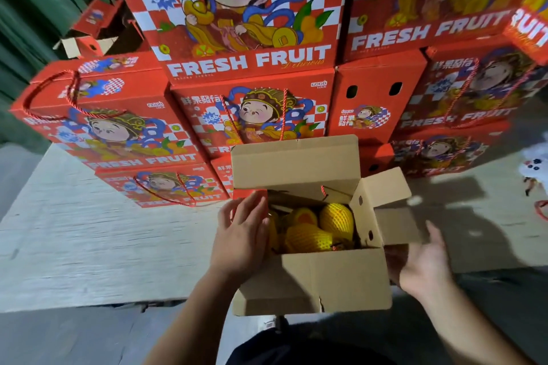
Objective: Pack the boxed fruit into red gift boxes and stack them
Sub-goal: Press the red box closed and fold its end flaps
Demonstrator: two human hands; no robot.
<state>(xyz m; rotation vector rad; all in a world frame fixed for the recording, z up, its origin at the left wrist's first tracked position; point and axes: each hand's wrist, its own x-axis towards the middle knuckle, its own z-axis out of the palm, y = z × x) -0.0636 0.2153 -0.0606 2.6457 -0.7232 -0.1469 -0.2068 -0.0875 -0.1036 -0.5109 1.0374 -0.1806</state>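
Left hand (243, 234) flat against the left flap of the open gift box (314, 275), fingers straight, not curled round anything. Right hand (424, 264) open too, palm against the box's right side by the lower flap. Inside, yellow fruit (336, 221) in foam net sleeves, at least 3 showing. Box sitting on a pale wooden surface (89, 231). Right behind, stacked red gift boxes (252, 115) with rope handles, "FRESH FRUIT" print, cartoon figure.
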